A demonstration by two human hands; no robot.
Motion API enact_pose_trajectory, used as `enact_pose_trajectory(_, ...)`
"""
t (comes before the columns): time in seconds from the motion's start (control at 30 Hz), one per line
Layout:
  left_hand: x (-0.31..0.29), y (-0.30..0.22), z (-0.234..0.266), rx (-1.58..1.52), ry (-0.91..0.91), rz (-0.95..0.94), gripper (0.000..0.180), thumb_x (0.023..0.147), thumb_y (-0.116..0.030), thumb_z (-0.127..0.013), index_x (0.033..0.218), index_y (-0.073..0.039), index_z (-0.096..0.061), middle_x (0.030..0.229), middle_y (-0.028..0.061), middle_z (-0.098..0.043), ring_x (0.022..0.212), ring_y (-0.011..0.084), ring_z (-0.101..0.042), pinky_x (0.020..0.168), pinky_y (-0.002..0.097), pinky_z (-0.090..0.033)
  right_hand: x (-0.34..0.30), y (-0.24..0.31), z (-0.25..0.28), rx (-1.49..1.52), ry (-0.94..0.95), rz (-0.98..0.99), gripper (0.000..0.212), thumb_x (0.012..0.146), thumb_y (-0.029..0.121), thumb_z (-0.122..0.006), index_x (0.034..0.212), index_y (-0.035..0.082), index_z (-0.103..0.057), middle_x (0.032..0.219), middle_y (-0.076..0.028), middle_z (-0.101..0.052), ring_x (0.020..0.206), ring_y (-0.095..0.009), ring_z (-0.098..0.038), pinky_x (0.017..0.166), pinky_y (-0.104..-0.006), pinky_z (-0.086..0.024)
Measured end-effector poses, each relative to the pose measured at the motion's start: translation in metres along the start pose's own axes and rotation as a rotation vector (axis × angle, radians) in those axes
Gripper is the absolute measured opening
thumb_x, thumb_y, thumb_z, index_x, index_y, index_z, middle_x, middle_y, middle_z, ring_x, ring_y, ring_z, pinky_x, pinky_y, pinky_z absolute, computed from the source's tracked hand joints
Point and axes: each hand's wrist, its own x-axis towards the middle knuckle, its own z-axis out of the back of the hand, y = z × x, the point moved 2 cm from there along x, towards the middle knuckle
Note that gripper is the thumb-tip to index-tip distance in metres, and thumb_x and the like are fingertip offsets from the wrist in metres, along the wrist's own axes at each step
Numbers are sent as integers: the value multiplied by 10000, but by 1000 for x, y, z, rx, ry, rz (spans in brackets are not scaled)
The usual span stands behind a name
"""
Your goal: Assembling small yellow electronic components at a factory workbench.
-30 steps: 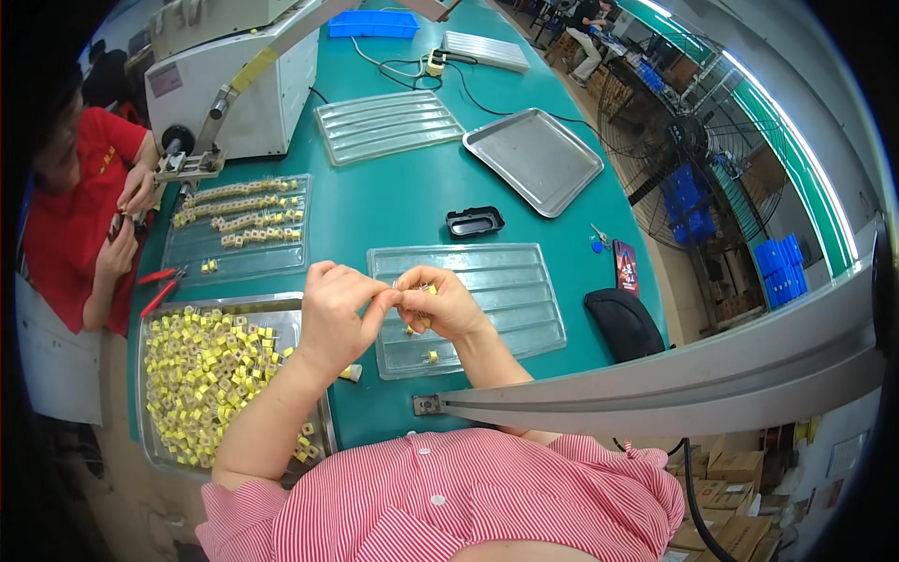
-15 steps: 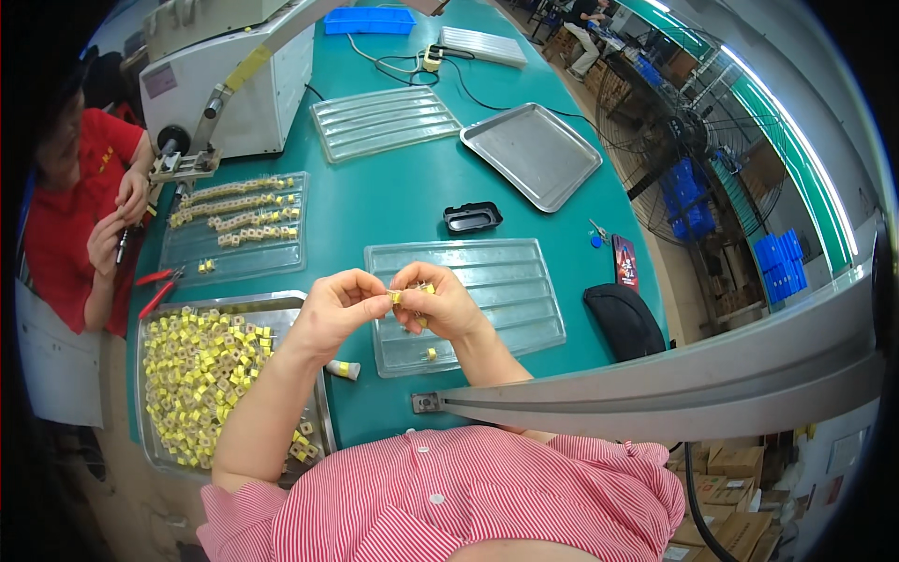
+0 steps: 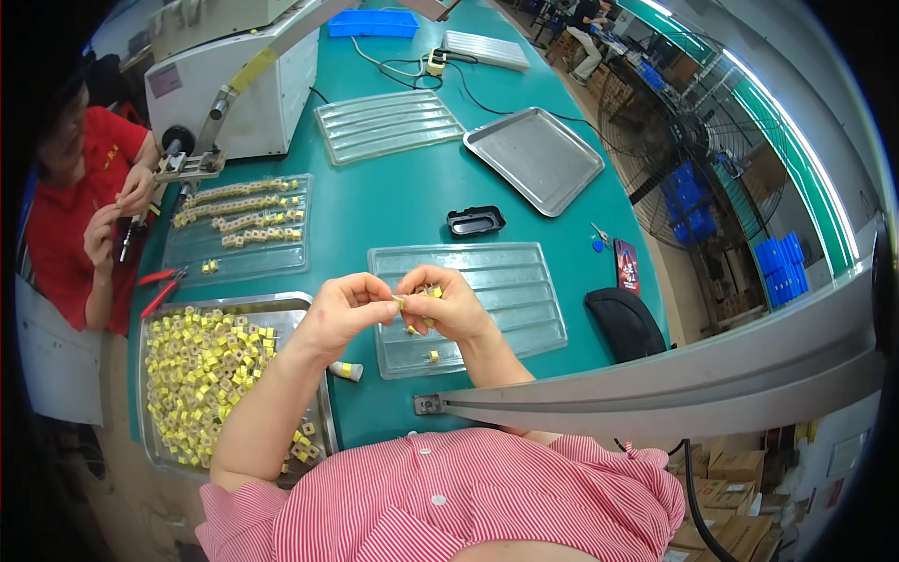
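Note:
My left hand (image 3: pixel 351 311) and my right hand (image 3: pixel 451 307) meet over a clear ribbed plastic tray (image 3: pixel 515 309). Between their fingertips they pinch a small yellow-taped coil (image 3: pixel 400 302) with thin wire or pins, partly covered by the fingers. More yellow-taped pieces (image 3: pixel 433 292) show in the curled fingers of my right hand. Just below that hand, a single coil (image 3: pixel 434 356) rests on the tray. At my left forearm is a metal tray (image 3: pixel 316 393) heaped with loose coils (image 3: pixel 201 384). A small whitish, cone-like piece (image 3: pixel 346 371) lies between the two trays.
A grey metal beam (image 3: pixel 655 403) crosses at right, close to my right forearm. Red-handled pliers (image 3: pixel 163 290) and another ribbed tray with rows of coils (image 3: pixel 248 211) are left. Beyond are a black box (image 3: pixel 475 220) and steel tray (image 3: pixel 534 159). A co-worker in red (image 3: pixel 70 206) sits left.
Both hands keep their pinch, with only slight finger movement. The whole view has shifted a little. The co-worker's hands have barely moved.

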Motion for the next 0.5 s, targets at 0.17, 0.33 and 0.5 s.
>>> enact_pose_trajectory(0.17,-1,-1,-3,17,-27,-2,179,713,-80,-625,830,30,-546,757,61,-567,693,116,-546,635,230,-440,-1,2,0,-27,-15,3,99,736,30,-583,823,-6,-551,625,-71,-562,492,-108,-535,396,-198,-405)
enact_pose_trajectory(0.33,-2,-1,-6,37,-72,-36,169,718,-74,-617,828,39,-554,751,69,-577,686,111,-558,619,220,-451,0,0,4,-88,-26,3,90,734,21,-572,816,-6,-548,616,-78,-559,464,-112,-521,393,-210,-401)
enact_pose_trajectory(0.5,-5,-4,-11,105,-129,-97,173,716,-81,-624,821,40,-562,735,66,-588,659,97,-561,590,211,-450,-2,3,-1,14,-47,-6,103,730,37,-586,819,-4,-554,607,-75,-560,440,-102,-501,380,-201,-384)
